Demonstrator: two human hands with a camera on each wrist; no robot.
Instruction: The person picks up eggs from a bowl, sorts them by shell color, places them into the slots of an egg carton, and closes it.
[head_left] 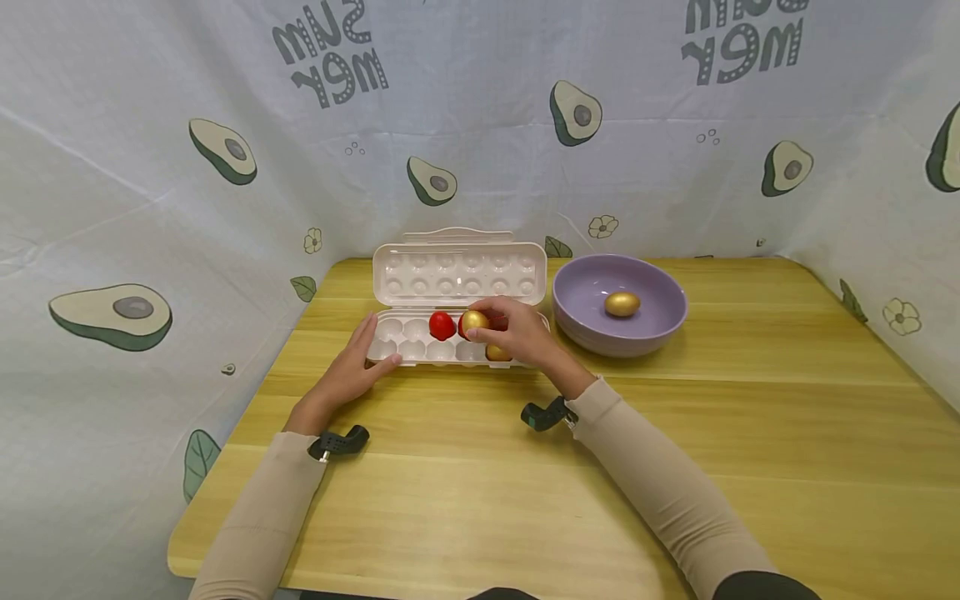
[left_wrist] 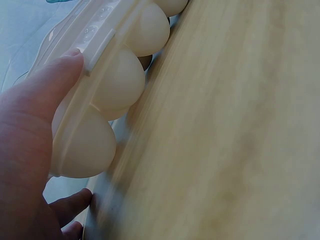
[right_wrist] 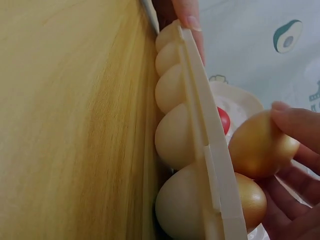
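A white plastic egg carton (head_left: 455, 364) lies with its lid raised at the back. My left hand (head_left: 351, 367) holds its left end, the thumb on the front rim and the fingers along the side. Over the carton, my right hand (head_left: 519, 332) pinches a golden egg (head_left: 475, 322) between thumb and fingers. A red egg (head_left: 442, 326) sits in the back row, and more red shows partly hidden behind the held egg. Another golden egg (head_left: 497, 353) rests in the front row below the right hand. The cups at the left end hold nothing.
Right of the carton stands a purple bowl (head_left: 649, 323) with one golden egg (head_left: 622, 304) inside. Everything is on a wooden table (head_left: 420, 508). Behind it hangs a white curtain (head_left: 487, 117) printed with avocados.
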